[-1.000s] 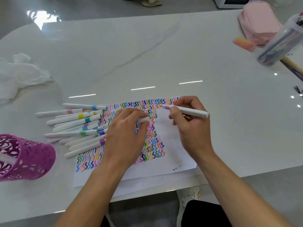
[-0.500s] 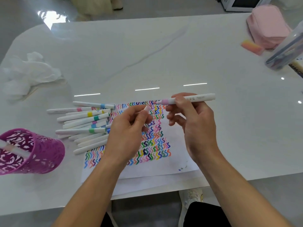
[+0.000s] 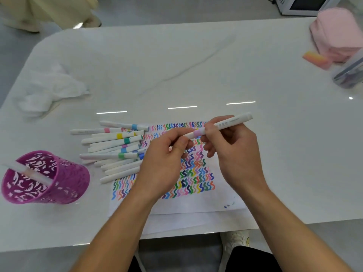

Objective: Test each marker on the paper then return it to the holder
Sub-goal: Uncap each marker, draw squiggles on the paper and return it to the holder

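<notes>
A white marker with a pale pink band [image 3: 225, 123] is held level above the paper [image 3: 194, 205]. My right hand [image 3: 233, 152] pinches its barrel. My left hand [image 3: 165, 161] grips its cap end, and the cap sits on the marker. The paper is covered with rows of coloured squiggles. A pile of several white markers with coloured bands [image 3: 115, 148] lies left of the paper. The purple perforated holder [image 3: 64, 181] stands at the left with one marker [image 3: 27, 170] leaning in it.
Crumpled white tissue [image 3: 49, 91] lies at the far left of the white table [image 3: 176, 65]. At the far right are a pink pouch [image 3: 335, 34], an orange-pink eraser [image 3: 316, 59] and a clear container of pens [image 3: 349, 75]. The table's near edge runs just below the paper.
My right hand lifted the marker off the paper and turned it level. My left hand brought the cap up and pushed it onto the tip.
</notes>
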